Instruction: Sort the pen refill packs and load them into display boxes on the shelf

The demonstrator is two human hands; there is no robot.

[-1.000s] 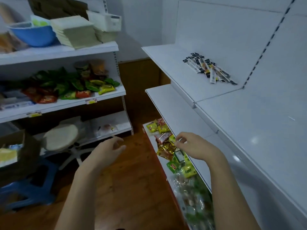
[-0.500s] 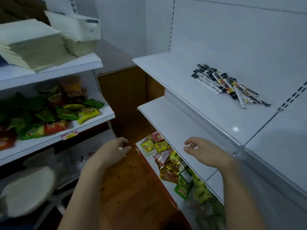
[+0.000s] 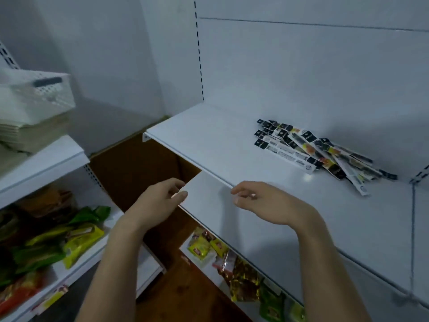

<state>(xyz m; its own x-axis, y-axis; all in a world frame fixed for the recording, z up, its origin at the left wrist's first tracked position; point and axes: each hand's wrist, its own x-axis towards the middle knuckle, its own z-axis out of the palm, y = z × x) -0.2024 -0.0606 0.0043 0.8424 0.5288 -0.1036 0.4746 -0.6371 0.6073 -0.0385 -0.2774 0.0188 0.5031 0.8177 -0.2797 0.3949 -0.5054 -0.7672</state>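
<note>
Two bare forearms are reaching up from 6 o'clock toward the centre. The left hand is hanging at 9 o'clock of the right hand, both loosely curled, gripping nothing, palms angling inward.

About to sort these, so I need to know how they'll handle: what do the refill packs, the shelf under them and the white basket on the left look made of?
Refill packs: probably thin glossy plastic or coated card sleeves; flat, printed, lying fanned in a loose pile.
Shelf: likely painted sheet metal; smooth white, a light glint, thin folded front edge.
Basket: looks like moulded matte white plastic; perforated wall and a dark handle slot.
</note>
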